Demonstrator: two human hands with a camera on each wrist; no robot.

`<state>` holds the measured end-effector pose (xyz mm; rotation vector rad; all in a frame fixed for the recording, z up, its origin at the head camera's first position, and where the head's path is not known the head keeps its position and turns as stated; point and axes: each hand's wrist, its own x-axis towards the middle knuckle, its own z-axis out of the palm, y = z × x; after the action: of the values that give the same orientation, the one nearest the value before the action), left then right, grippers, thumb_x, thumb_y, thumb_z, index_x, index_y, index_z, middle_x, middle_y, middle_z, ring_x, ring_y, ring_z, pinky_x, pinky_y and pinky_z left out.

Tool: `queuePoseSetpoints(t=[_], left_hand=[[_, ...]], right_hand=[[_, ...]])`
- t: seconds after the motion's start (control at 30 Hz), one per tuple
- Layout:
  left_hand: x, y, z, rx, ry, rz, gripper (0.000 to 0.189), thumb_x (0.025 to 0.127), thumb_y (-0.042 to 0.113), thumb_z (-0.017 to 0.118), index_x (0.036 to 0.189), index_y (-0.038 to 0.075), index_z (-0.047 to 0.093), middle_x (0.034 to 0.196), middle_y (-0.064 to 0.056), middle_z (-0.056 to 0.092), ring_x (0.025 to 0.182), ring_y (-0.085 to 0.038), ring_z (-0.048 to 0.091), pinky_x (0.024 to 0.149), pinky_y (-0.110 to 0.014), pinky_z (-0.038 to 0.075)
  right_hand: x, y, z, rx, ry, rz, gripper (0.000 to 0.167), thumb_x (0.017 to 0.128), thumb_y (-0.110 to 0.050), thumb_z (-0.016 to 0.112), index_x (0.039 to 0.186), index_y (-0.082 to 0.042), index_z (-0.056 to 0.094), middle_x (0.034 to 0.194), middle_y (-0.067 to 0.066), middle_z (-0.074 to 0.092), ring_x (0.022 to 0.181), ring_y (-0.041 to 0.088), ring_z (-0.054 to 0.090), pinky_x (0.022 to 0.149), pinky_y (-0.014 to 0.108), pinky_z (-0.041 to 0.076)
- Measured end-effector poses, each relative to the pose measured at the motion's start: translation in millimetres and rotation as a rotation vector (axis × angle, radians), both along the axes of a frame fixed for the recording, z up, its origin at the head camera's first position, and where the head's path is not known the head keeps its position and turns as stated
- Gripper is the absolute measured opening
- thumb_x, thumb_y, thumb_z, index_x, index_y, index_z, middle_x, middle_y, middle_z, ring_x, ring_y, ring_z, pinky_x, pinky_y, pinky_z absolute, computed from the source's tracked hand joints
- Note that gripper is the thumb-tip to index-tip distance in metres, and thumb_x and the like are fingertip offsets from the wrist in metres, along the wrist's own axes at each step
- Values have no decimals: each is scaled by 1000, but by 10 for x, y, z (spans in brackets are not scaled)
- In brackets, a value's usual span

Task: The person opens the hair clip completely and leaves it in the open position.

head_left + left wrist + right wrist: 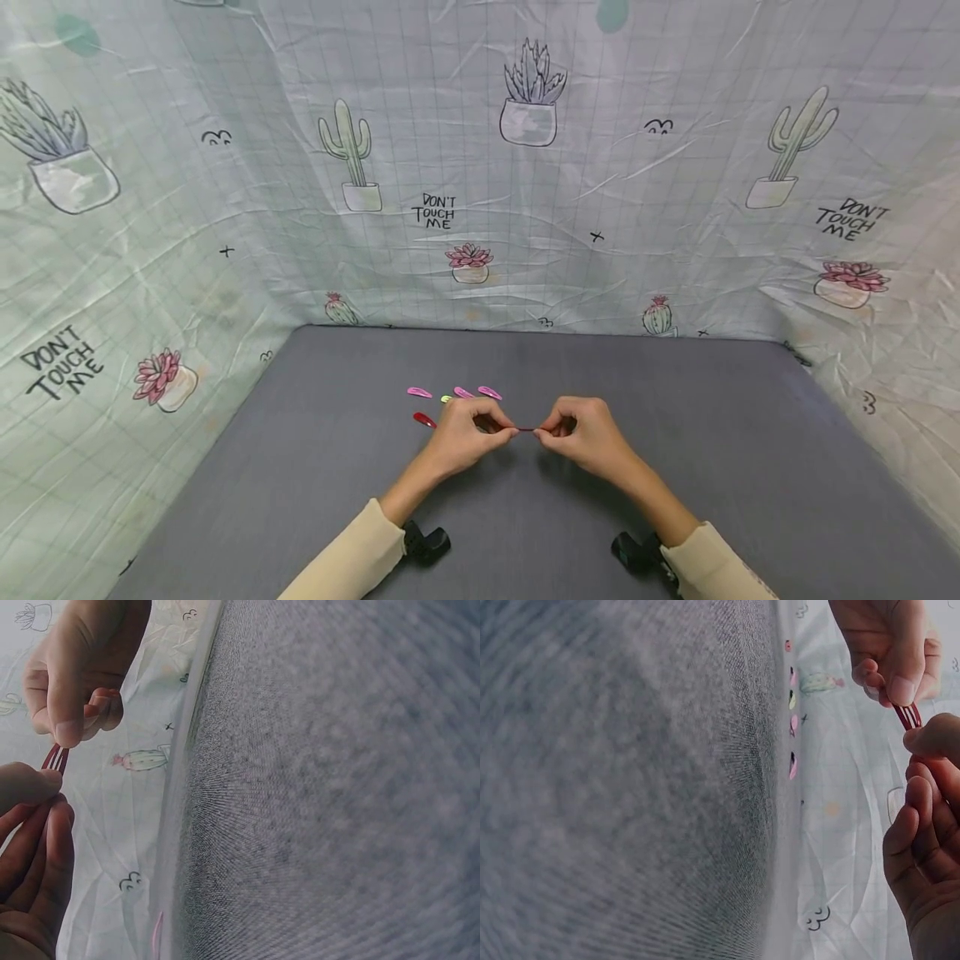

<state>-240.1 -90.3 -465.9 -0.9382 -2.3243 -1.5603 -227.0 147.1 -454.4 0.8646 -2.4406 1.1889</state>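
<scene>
Between the two hands a dark red snap hair clip is held up over the grey table. My left hand pinches one end of it between thumb and fingertips. The other end is pinched by my right hand. In the left wrist view the clip shows its slotted middle, and both its ends are covered by fingers. The right wrist view also shows the red clip bridging the two thumbs.
Several more hair clips lie behind the left hand on the table: a red clip, a yellow-green clip partly hidden, and pink clips, one of them a pink clip at the far left. A printed cloth surrounds the table's back and sides.
</scene>
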Motion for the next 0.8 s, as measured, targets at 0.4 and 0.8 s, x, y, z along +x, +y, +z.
queuePoseSetpoints(t=[0.4,0.8], left_hand=[[-11,1,15,9,8,9,12,80,3,84,79,14,79,76,-1,75,63,-4,66,59,-26,58],[20,20,36,-17,-14,30,15,79,0,84,79,15,79,76,-2,74,63,-4,64,61,-29,58]], right_hand=[[-19,-20,-11,-83,25,13,27,78,1,85,71,-21,71,68,-8,65,55,-2,52,49,23,48],[-10,-26,-30,-116,2,25,28,78,2,85,69,-22,72,67,-7,65,56,0,54,50,24,50]])
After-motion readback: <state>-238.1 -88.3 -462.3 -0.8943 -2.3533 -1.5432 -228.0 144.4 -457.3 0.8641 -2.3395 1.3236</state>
